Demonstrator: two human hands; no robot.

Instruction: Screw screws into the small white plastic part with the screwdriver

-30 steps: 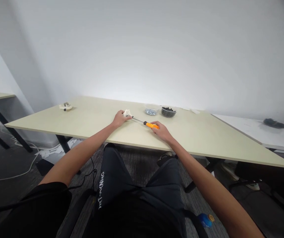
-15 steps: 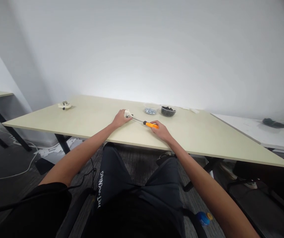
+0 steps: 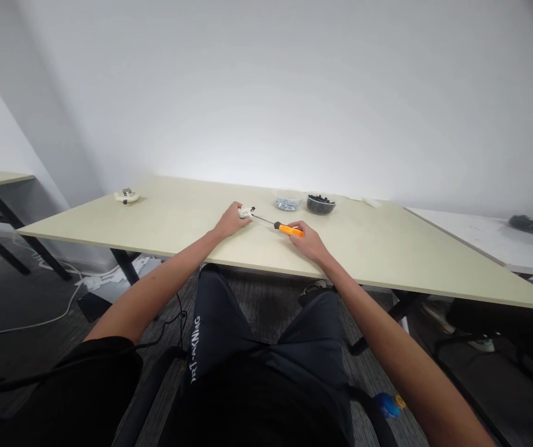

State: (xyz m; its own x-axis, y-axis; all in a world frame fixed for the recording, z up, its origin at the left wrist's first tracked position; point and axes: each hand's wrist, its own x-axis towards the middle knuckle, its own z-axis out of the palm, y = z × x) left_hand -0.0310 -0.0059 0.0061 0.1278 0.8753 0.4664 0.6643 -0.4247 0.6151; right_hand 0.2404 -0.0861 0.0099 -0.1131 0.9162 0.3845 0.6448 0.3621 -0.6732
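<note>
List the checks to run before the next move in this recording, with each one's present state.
1. Left hand gripping the small white part: ok.
2. Right hand holding the screwdriver by its orange handle: ok.
3. Screwdriver shaft directed at the white part: ok.
4. Screwdriver tip properly seated: cannot tell, too small to make out.
5. Clear tub of silvery pieces and bowl of black pieces upright, apart from both hands: ok.
6. Second white part away from the hands, toward the table's left end: ok.
</note>
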